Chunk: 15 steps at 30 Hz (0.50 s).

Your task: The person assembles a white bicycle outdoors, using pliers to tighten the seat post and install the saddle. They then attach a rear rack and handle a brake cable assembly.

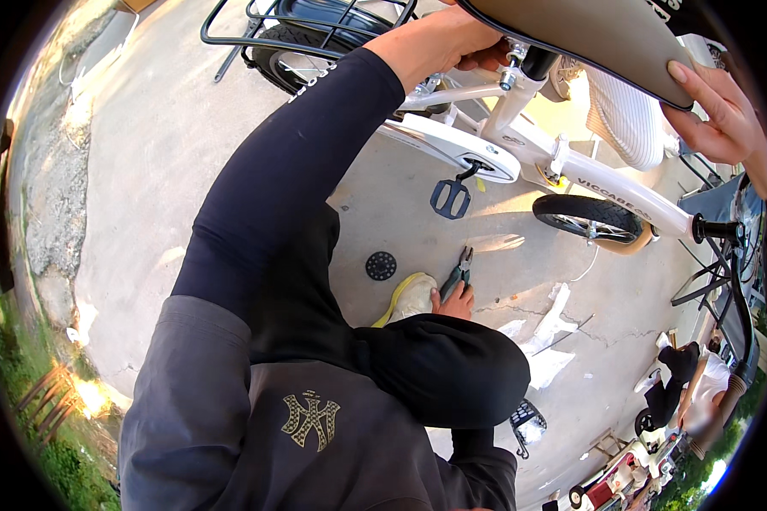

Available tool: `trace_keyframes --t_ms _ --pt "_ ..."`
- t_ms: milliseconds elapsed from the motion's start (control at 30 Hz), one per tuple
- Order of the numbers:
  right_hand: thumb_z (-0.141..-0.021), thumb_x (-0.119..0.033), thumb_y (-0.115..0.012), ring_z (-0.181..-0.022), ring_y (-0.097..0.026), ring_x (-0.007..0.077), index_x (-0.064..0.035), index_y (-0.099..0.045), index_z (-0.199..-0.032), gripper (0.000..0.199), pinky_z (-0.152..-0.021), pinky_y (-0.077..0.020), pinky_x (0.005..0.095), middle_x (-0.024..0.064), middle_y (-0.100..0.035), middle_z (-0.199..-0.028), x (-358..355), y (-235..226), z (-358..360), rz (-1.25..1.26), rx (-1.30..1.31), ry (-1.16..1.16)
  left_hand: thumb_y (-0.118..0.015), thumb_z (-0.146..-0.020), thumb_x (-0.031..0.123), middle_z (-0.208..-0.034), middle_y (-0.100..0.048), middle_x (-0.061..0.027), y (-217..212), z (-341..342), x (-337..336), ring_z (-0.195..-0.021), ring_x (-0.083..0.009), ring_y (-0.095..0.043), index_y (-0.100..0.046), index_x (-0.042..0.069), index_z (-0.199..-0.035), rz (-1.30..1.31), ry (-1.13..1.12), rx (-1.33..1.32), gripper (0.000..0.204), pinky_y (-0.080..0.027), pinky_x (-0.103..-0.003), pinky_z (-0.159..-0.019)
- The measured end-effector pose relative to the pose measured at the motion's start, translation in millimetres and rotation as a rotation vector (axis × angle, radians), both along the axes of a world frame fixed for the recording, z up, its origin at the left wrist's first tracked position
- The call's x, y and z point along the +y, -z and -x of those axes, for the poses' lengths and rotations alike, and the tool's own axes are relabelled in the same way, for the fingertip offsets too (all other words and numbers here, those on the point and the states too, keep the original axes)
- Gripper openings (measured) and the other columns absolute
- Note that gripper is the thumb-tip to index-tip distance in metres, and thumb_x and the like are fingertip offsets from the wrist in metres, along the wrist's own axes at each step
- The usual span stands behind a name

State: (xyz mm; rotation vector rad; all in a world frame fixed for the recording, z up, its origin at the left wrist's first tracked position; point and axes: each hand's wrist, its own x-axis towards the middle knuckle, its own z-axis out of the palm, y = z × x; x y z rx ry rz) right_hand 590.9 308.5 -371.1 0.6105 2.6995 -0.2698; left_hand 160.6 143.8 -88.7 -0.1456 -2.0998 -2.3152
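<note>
My right hand (724, 115) comes in from the upper right edge and grips the rim of a tan bicycle saddle (588, 34). My left hand is out of sight. A co-worker in a grey vest and black cap (443, 370) crouches just below me. That person's black-sleeved arm reaches up, and its hand (439, 43) holds the seat post clamp (511, 72) under the saddle. The co-worker's other hand (456, 302) rests on green-handled pliers (458, 277) on the concrete. The saddle belongs to a white bicycle (596, 183).
A black pedal (450, 198), a small front wheel (590, 219) and a black rear rack (256, 21) stand around the frame. A round black disc (381, 266) and white scraps (550, 328) lie on the ground. Another person (690, 383) sits far right near a black handlebar (724, 230).
</note>
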Motion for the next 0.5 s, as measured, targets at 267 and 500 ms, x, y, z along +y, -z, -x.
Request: trace_keyframes --t_ms 267,500 --pt "-0.079 -0.046 -0.08 -0.132 -0.046 0.0454 -0.0015 -0.042 -0.146 0.089 -0.11 -0.0402 0.0515 0.026 -0.045 -0.147 49 134 -63 -0.014 -0.088 0.253 -0.055 -0.096 0.02 -0.085 -0.072 -0.0211 -2 5 -4 -0.082 -0.0332 -0.071 -0.066 -0.002 -0.1 -0.017 0.025 -0.014 0.026 -0.054 -0.041 -0.076" --pt "-0.084 -0.053 -0.073 -0.108 -0.062 0.0508 -0.0011 -0.046 -0.14 0.08 -0.09 -0.0525 0.0555 0.0299 -0.053 -0.129 2 44 4 -0.039 -0.13 0.341 -0.055 -0.096 0.02 -0.086 -0.071 -0.0212 1 10 -6 -0.083 -0.0333 -0.071 -0.066 -0.002 -0.1 -0.005 0.018 -0.013 0.026 -0.054 -0.041 -0.076"
